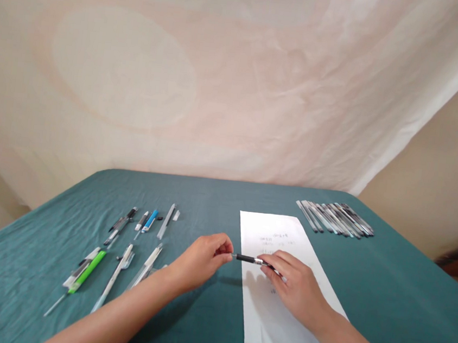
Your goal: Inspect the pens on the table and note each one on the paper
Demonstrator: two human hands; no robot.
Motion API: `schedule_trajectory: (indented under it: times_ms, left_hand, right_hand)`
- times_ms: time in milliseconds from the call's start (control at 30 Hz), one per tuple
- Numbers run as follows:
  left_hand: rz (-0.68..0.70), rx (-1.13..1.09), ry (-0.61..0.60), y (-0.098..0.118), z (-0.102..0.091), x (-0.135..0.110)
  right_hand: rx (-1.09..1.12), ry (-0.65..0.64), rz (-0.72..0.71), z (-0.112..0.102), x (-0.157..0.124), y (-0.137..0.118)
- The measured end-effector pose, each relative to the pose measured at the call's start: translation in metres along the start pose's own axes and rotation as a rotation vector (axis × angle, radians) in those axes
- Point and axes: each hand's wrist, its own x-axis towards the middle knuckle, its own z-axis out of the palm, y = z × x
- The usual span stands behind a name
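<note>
A black pen (246,258) with a silvery band is held level above the left edge of a white sheet of paper (294,331). My left hand (208,254) pinches the pen's left end between thumb and fingers, hiding the tip. My right hand (295,282) is closed round the other end, over the paper. Rows of faint handwriting show on the sheet, partly covered by the right hand and its shadow.
Pen parts lie at the left: a green barrel (87,272), a blue piece (150,221), a clear tube (166,221) and a white pen (113,278). Several pens (334,219) lie side by side at the far right. A green cloth (209,202) covers the table; a pale sheet hangs behind.
</note>
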Motion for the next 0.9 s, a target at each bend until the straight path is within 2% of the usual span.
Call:
schedule_trajectory:
  times_ms: [600,733,900]
  left_hand:
    - [-0.089,-0.186,-0.009,-0.012,0.008,0.002]
    - [-0.174,-0.415,-0.01,-0.014,0.011,0.005]
    - [-0.315,-0.888,0.015,-0.013,0.016,0.007]
  right_hand:
    - [-0.012,0.017,-0.017,0.001,0.001,-0.001]
    - [-0.016,0.055,-0.008,0.002,0.001,-0.002]
    - [-0.072,0.095,-0.036,0.001,0.001,-0.007]
